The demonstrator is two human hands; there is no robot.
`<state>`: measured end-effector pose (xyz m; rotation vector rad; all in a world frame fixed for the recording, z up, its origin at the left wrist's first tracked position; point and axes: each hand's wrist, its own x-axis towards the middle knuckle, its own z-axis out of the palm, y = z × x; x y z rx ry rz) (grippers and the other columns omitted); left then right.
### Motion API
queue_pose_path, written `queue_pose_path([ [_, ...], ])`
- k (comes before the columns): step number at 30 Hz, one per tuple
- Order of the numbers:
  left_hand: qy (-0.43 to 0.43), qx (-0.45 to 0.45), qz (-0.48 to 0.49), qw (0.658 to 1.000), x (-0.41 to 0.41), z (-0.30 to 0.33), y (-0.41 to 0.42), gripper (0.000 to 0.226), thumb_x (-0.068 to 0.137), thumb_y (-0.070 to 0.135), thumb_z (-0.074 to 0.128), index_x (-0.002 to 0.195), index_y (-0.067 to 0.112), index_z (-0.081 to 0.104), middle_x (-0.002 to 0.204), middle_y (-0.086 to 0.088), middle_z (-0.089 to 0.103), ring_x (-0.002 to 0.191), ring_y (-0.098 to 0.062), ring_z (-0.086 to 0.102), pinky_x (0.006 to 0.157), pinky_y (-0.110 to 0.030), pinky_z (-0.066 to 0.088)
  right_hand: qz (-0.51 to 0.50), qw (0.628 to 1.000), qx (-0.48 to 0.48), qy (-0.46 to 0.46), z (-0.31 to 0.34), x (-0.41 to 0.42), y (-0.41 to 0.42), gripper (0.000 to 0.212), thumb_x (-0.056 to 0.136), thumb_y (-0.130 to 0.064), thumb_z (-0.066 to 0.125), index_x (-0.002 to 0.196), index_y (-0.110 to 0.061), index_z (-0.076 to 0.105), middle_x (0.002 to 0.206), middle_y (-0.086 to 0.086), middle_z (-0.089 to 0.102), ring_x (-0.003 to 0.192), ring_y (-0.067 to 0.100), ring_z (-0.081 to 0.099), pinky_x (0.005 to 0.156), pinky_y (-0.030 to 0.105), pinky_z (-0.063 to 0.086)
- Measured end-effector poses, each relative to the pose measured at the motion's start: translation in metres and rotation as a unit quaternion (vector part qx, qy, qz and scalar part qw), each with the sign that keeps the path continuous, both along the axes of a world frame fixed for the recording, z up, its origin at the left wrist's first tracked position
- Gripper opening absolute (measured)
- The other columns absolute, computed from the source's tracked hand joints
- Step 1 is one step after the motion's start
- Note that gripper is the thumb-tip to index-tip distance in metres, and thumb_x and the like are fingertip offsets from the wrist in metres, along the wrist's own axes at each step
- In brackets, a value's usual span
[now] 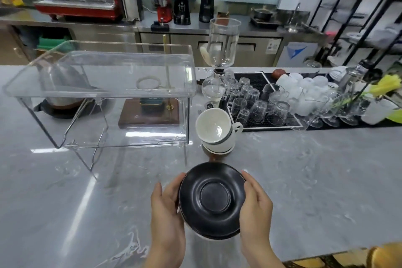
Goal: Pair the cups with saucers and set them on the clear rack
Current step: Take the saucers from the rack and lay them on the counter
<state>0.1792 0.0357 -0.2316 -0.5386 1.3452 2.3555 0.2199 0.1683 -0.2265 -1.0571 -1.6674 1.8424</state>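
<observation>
A stack of black saucers [214, 199] is held above the grey counter, near its front edge. My left hand [166, 209] grips the stack's left rim and my right hand [256, 206] grips its right rim. Just behind the saucers, a tilted stack of white cups [215, 130] with dark outer walls stands on the counter, the top cup leaning left with its handle to the right. The clear rack [102, 91] stands to the left of the cups, with nothing on its top shelf.
A glass siphon brewer [219, 65] stands behind the cups. A black mat [261, 80] holds several upturned glasses and white cups at the right. Under the rack sit a kettle on its base [63, 87] and a wooden stand [150, 115].
</observation>
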Motion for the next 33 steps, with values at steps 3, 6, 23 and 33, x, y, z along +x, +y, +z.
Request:
queue_pose_path([
  [3,0.004,-0.003,-0.014,1.000,-0.002,-0.003,0.016,0.066,0.105,0.053,0.018,0.120,0.018,0.071,0.116,0.001,0.078,0.122,-0.021,0.061,0.117,-0.047,0.035,-0.014,1.000,-0.002,-0.009,-0.004,0.001,0.015,0.031,0.100,-0.015,0.046,0.121,-0.018,0.069,0.121,-0.008,0.068,0.118,0.015,0.060,0.107,0.040,0.045],
  [6,0.004,-0.002,-0.023,1.000,-0.002,-0.004,0.030,0.065,0.105,0.053,0.019,0.120,0.017,0.071,0.116,0.001,0.078,0.122,-0.022,0.061,0.115,-0.046,0.037,-0.023,1.000,-0.003,-0.016,-0.006,0.001,0.030,0.030,0.100,-0.015,0.047,0.119,-0.018,0.069,0.118,-0.007,0.070,0.115,0.016,0.061,0.106,0.044,0.047],
  [23,-0.013,-0.022,-0.019,0.999,-0.028,-0.019,0.183,0.065,0.105,0.051,0.019,0.122,0.013,0.069,0.117,0.000,0.077,0.118,-0.017,0.064,0.105,-0.042,0.042,-0.013,1.000,0.000,-0.028,-0.028,-0.032,0.193,0.029,0.099,-0.011,0.048,0.112,-0.019,0.073,0.114,-0.009,0.071,0.114,0.010,0.062,0.108,0.041,0.045],
  [33,-0.008,-0.025,0.029,0.999,-0.052,-0.041,0.242,0.054,0.106,0.033,0.022,0.130,0.007,0.063,0.128,-0.008,0.072,0.127,-0.024,0.060,0.107,-0.044,0.041,0.023,0.999,-0.014,-0.022,-0.054,-0.071,0.256,0.029,0.098,-0.010,0.050,0.114,-0.018,0.072,0.113,-0.010,0.072,0.112,0.009,0.063,0.104,0.036,0.048],
])
